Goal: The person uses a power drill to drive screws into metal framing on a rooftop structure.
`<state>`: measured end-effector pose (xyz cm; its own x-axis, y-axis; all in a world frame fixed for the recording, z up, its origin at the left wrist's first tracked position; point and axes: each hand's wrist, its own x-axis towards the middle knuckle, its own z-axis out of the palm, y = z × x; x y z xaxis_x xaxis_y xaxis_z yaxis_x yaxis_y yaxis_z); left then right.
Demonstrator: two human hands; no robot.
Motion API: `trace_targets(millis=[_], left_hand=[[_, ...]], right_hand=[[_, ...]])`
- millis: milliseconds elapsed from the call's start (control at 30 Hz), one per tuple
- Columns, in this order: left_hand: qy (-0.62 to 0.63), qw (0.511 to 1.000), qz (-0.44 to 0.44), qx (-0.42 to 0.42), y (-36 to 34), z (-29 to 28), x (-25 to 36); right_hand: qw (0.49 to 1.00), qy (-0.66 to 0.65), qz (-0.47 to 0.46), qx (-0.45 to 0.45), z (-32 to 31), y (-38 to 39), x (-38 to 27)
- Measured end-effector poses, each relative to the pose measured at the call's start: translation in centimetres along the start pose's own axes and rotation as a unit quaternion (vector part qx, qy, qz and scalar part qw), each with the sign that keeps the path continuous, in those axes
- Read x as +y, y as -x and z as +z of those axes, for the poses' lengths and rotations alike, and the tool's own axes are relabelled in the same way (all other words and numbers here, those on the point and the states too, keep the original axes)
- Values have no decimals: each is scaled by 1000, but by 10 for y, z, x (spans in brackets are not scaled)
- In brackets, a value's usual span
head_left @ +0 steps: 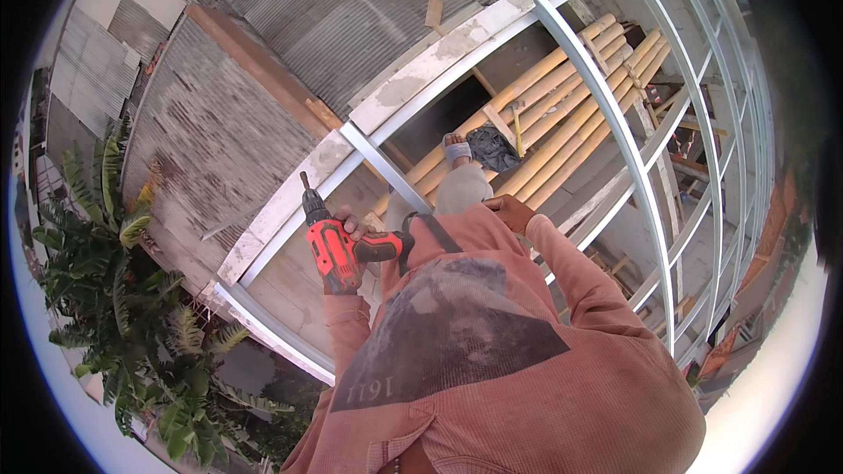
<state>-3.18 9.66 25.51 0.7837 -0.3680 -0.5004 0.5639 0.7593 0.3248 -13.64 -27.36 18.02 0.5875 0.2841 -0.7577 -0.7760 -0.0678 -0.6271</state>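
My left hand [349, 226] grips a red and black cordless drill [329, 246], its bit pointing up the frame, left of my lap. My right hand [507, 211] is at my right thigh beside the hip, its fingers curled; what they hold, if anything, is hidden. A metal channel [386, 167] crosses just above the drill and runs down to my legs. My sandalled foot [457, 149] is on bamboo poles [580, 123], next to a dark crumpled bag [492, 147].
I am high on an open steel frame [650, 175] with gaps below. A concrete beam edge [465, 39] runs diagonally ahead. Corrugated roofs [299, 26] lie beyond. Banana plants [114, 237] stand at the lower left, and more framing [720, 167] curves along the right.
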Motion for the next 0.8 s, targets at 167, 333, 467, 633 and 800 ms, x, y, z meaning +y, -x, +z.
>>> trace_targets(millis=[167,333,467,633,800], left_hand=[[28,999,-20,6,4,-5,-19],[47,998,-40,11,8,-5,-21],[45,998,-31,4,9,-1,-22],[40,999,-20,3,10,-4,-26],[57,998,-35,16,7,-10,-27]], right_hand=[[998,-28,-46,-26,26,-23,-18],[987,-98,-123,-42,20,-30,13],[987,92,-129,23,12,-77,61],[971,192,-94,109,11,-69,25],[887,439,-144,-5,23,-65,34]])
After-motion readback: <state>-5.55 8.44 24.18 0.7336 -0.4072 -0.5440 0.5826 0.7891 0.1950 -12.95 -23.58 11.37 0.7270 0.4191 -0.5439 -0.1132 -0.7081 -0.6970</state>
